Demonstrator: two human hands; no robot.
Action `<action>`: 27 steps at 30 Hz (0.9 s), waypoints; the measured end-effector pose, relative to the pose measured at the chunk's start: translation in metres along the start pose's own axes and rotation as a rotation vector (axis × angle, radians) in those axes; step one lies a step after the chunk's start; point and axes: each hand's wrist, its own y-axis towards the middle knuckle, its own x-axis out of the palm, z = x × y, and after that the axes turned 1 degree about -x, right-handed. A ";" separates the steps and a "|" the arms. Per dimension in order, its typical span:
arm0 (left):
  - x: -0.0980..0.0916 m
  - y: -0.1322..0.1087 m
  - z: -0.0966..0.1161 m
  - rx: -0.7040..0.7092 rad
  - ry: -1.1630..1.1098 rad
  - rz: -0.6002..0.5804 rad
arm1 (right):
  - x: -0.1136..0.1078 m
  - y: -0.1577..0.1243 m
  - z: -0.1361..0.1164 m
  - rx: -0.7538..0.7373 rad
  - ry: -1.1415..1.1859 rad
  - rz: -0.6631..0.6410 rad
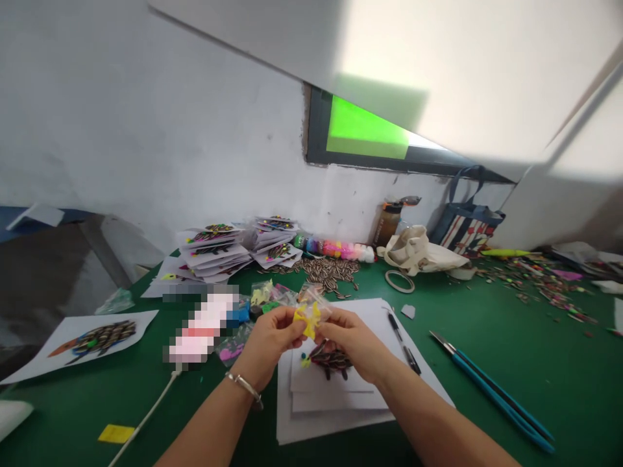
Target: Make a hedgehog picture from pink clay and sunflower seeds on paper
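Above a stack of white paper (341, 408), my left hand (277, 327) and my right hand (348, 334) meet with bent fingers. Between them they pinch a soft, bright yellow piece (307, 319) that looks like modelling clay. Clear plastic shows just behind it; whether it is part of a bag in my fingers I cannot tell. Below my right hand, a small animal picture made of dark striped seeds (331, 358) lies on the top sheet, partly covered by the hand. A pen (403, 344) rests on the paper to the right.
Small bags of coloured clay (263, 293) lie beyond my left hand. Farther back are piled seed pictures (214, 250), loose striped seeds (326, 272) and a tape roll (400, 281). Blue-handled tweezers (501, 389) lie right; a finished seed picture (92, 340) lies left, beyond a cable (150, 415).
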 end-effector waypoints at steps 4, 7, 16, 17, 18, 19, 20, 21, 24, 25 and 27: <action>0.002 -0.002 -0.001 0.032 -0.002 -0.042 | 0.010 -0.012 -0.001 -0.019 -0.007 0.020; 0.003 -0.003 -0.002 0.067 0.042 -0.052 | 0.015 -0.015 0.004 -0.058 -0.012 0.039; 0.011 -0.005 -0.001 0.032 0.117 -0.047 | 0.013 -0.010 0.007 -0.067 0.138 0.145; 0.012 -0.006 0.000 0.045 0.130 -0.042 | 0.013 -0.010 0.007 -0.052 0.161 0.145; 0.013 -0.007 0.001 0.059 0.145 -0.038 | 0.013 -0.010 0.007 -0.044 0.180 0.147; 0.014 -0.008 0.003 0.073 0.163 -0.033 | 0.014 -0.011 0.006 -0.045 0.189 0.155; 0.015 -0.009 0.004 0.084 0.186 -0.029 | 0.014 -0.011 0.006 -0.048 0.189 0.168; 0.016 -0.010 0.004 0.091 0.211 -0.025 | 0.014 -0.011 0.005 -0.052 0.183 0.181; 0.016 -0.012 0.005 0.087 0.254 -0.020 | 0.011 -0.012 0.005 -0.057 0.116 0.192; 0.016 -0.012 0.004 0.084 0.246 -0.027 | 0.009 -0.012 0.005 -0.050 0.088 0.183; 0.016 -0.010 0.003 0.080 0.208 -0.051 | 0.005 -0.011 0.005 -0.038 0.049 0.154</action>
